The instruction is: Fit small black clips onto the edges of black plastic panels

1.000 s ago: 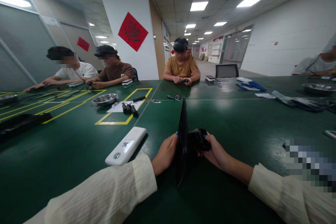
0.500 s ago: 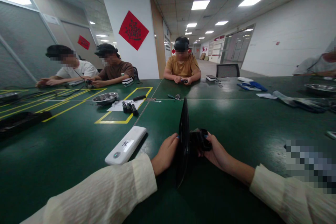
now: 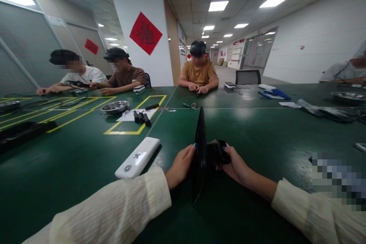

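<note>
A thin black panel [image 3: 200,160] stands edge-on in front of me, with a dark blocky part [image 3: 219,151] on its right side. My left hand [image 3: 181,164] is closed on the panel's left face, thumb up; its other fingers are mostly hidden. The dark part is gripped by my right hand [image 3: 235,162], thumb on its upper edge. Whether this part is fixed to the panel I cannot tell. Left of my left hand, a white power bank [image 3: 138,158] with a number label lies on the green table [image 3: 257,137].
Beyond the power bank are a metal bowl [image 3: 115,107] and several black parts [image 3: 141,117] on white paper. Small pliers [image 3: 190,105] lie ahead. A black tray [image 3: 25,132] is at left, gloves [image 3: 274,93] at right. Several people sit around the table.
My hands and the black panel have barely moved. Across the table, the person opposite has lowered their hands, and a dark object has risen between the two people at left.
</note>
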{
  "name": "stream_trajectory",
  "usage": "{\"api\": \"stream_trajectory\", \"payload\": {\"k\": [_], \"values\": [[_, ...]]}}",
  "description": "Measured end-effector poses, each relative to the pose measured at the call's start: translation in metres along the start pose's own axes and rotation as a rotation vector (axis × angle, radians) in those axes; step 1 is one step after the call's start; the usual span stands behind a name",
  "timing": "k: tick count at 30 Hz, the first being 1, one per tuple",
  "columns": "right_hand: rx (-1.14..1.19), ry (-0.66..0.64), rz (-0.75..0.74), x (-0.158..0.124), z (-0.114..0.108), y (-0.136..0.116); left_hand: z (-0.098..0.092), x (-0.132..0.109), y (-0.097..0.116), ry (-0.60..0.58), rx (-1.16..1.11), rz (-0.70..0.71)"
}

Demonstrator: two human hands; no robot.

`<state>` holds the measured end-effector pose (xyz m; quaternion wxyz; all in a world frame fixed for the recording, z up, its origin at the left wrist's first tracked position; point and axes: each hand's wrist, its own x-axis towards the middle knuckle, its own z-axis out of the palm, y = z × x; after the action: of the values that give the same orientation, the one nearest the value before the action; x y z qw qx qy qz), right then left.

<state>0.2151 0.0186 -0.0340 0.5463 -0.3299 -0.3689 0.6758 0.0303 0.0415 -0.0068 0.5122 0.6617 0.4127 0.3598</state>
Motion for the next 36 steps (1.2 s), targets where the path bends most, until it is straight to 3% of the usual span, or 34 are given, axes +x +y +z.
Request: {"api": "stream_trajectory", "payload": {"k": [5, 10, 15, 21, 26, 31, 36], "values": [[0.015, 0.023, 0.001, 0.0006, 0.0001, 0.0003, -0.001, 0.0003, 0.0019, 0.011, 0.04, 0.036], [0.015, 0.036, 0.011, -0.0003, 0.0024, -0.0013, -0.0006, 0.0005, 0.0048, 0.005, -0.042, -0.035], [0.025, 0.036, 0.01, 0.0008, 0.0001, 0.0011, -0.002, 0.0039, 0.0002, 0.064, 0.043, 0.028], [0.017, 0.016, 0.008, 0.0011, -0.0012, 0.0009, -0.0001, 0.005, 0.0022, 0.022, -0.078, -0.117], [0.016, 0.013, 0.007, 0.0007, -0.0012, 0.0009, -0.0004, 0.0063, 0.0036, 0.035, -0.039, -0.051], [0.014, 0.012, 0.001, 0.0012, -0.0014, 0.0021, 0.0002, 0.0039, 0.0023, 0.022, -0.054, -0.163], [0.01, 0.01, 0.002, 0.0029, -0.0052, 0.0041, -0.0016, 0.0021, 0.0086, 0.046, 0.003, -0.136]]}}
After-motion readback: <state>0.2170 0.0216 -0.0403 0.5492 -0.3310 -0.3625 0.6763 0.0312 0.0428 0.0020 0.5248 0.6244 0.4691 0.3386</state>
